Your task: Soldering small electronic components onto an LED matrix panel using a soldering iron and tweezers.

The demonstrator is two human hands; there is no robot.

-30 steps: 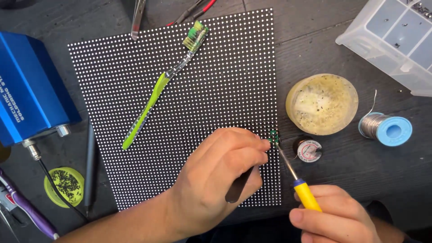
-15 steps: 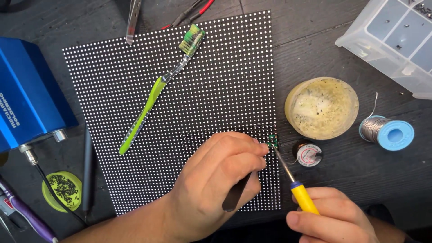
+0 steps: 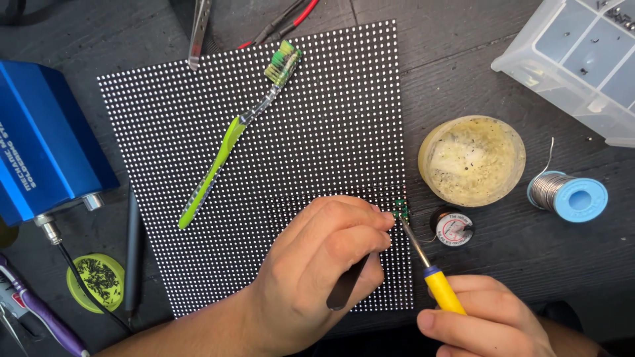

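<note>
A black dotted LED panel (image 3: pixel 264 152) lies flat on the dark wooden table. My left hand (image 3: pixel 317 271) rests on its lower right part, pinching black tweezers (image 3: pixel 347 285) whose tips reach the panel's right edge. My right hand (image 3: pixel 493 320) grips a yellow-handled soldering iron (image 3: pixel 433 271). Its metal tip touches a small green spot (image 3: pixel 400 210) on the panel's right edge, right beside the tweezers' tips. A green toothbrush (image 3: pixel 231 139) lies diagonally on the panel.
A blue metal box (image 3: pixel 46 145) sits at left with a cable. A round yellowish flux tub (image 3: pixel 471 158), a small wick reel (image 3: pixel 453 228) and a blue solder spool (image 3: pixel 569 195) stand at right. A clear compartment box (image 3: pixel 582 59) fills the top right. A green lid (image 3: pixel 96 281) lies lower left.
Both hands and tools stay at the same spot on the panel's right edge. Only the view shifts slightly.
</note>
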